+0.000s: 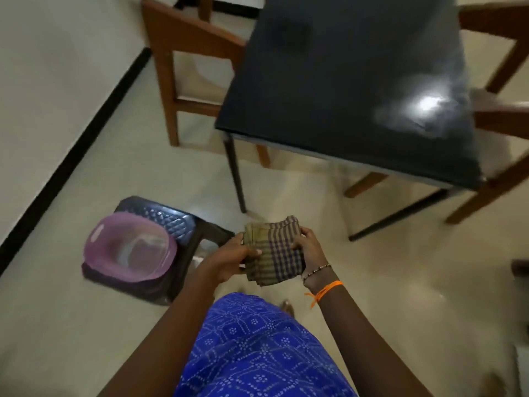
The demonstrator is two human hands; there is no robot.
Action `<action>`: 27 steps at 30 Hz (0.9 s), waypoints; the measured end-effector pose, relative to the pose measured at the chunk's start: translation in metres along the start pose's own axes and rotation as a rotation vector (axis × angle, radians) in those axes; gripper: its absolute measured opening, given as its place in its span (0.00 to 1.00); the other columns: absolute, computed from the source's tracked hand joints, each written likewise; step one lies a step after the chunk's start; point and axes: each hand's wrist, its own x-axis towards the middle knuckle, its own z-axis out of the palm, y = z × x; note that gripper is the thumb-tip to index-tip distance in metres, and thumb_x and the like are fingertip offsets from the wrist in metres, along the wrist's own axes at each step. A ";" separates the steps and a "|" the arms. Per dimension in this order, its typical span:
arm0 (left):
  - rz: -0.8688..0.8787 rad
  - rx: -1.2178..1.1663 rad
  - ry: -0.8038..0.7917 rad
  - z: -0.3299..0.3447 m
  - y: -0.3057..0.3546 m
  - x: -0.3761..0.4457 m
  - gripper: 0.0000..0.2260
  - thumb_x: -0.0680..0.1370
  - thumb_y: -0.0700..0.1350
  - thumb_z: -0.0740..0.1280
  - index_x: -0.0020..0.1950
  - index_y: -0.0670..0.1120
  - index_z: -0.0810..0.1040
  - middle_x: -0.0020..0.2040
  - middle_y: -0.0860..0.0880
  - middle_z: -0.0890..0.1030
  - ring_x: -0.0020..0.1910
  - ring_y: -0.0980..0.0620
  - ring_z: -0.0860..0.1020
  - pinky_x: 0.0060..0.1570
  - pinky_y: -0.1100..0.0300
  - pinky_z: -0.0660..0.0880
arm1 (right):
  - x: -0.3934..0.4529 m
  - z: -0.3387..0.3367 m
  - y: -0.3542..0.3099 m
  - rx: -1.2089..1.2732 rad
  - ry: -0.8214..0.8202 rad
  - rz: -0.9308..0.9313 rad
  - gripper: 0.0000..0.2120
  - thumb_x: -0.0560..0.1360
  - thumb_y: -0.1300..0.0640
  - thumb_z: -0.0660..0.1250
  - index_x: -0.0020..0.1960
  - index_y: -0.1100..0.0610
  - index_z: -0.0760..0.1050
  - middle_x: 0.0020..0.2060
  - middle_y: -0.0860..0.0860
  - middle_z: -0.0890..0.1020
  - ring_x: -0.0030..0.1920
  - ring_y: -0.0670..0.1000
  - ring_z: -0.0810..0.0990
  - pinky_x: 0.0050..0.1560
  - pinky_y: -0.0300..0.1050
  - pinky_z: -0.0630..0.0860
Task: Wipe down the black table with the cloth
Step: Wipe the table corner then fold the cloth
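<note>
Both hands, left point(233, 257) and right point(307, 247), grip the folded cloth point(273, 253) by opposite edges, apparently squaring a pad before reaching the table point(343, 81).

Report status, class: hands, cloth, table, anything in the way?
Left hand and right hand both grip folded checked cloth. Cloth off black table, wiping not begun. Nothing lies on the tabletop.

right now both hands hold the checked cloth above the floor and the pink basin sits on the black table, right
Not quite. The head view shows the pink basin on a dark plastic stool on the floor, not on the black table. The left hand and right hand do hold the checked cloth above the floor.
</note>
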 end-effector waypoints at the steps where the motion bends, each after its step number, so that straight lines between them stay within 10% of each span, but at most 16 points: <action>1: -0.002 -0.066 0.038 -0.008 -0.004 -0.001 0.19 0.76 0.36 0.63 0.66 0.46 0.68 0.60 0.42 0.76 0.58 0.44 0.75 0.59 0.45 0.73 | 0.004 0.009 -0.001 -0.035 -0.028 0.008 0.18 0.71 0.74 0.52 0.54 0.59 0.70 0.39 0.54 0.76 0.37 0.52 0.74 0.35 0.43 0.70; 10: 0.032 -0.644 0.432 -0.101 -0.027 -0.027 0.11 0.76 0.36 0.64 0.57 0.44 0.74 0.50 0.43 0.80 0.47 0.45 0.78 0.49 0.51 0.77 | 0.029 0.155 0.012 -0.522 -0.367 0.000 0.19 0.72 0.74 0.54 0.61 0.67 0.71 0.50 0.60 0.76 0.50 0.57 0.73 0.50 0.52 0.70; 18: 0.217 -0.968 0.632 -0.188 -0.063 -0.058 0.13 0.76 0.45 0.65 0.61 0.49 0.72 0.45 0.45 0.83 0.38 0.51 0.83 0.32 0.59 0.78 | 0.039 0.272 0.061 -0.913 -0.678 -0.101 0.17 0.75 0.72 0.56 0.62 0.63 0.72 0.46 0.56 0.78 0.45 0.50 0.73 0.41 0.39 0.71; 23: 0.219 -1.104 0.642 -0.226 -0.080 -0.039 0.17 0.79 0.48 0.61 0.66 0.46 0.68 0.52 0.43 0.81 0.43 0.50 0.82 0.34 0.59 0.79 | 0.059 0.319 0.101 -1.136 -0.682 -0.171 0.18 0.74 0.71 0.58 0.63 0.64 0.72 0.56 0.65 0.78 0.48 0.55 0.76 0.47 0.47 0.75; 27: 0.174 -1.135 0.721 -0.249 -0.087 -0.002 0.17 0.79 0.46 0.60 0.67 0.43 0.67 0.62 0.38 0.77 0.58 0.41 0.77 0.58 0.44 0.75 | 0.082 0.344 0.142 -1.202 -0.667 -0.209 0.16 0.73 0.71 0.59 0.59 0.63 0.74 0.50 0.61 0.80 0.47 0.52 0.75 0.43 0.40 0.73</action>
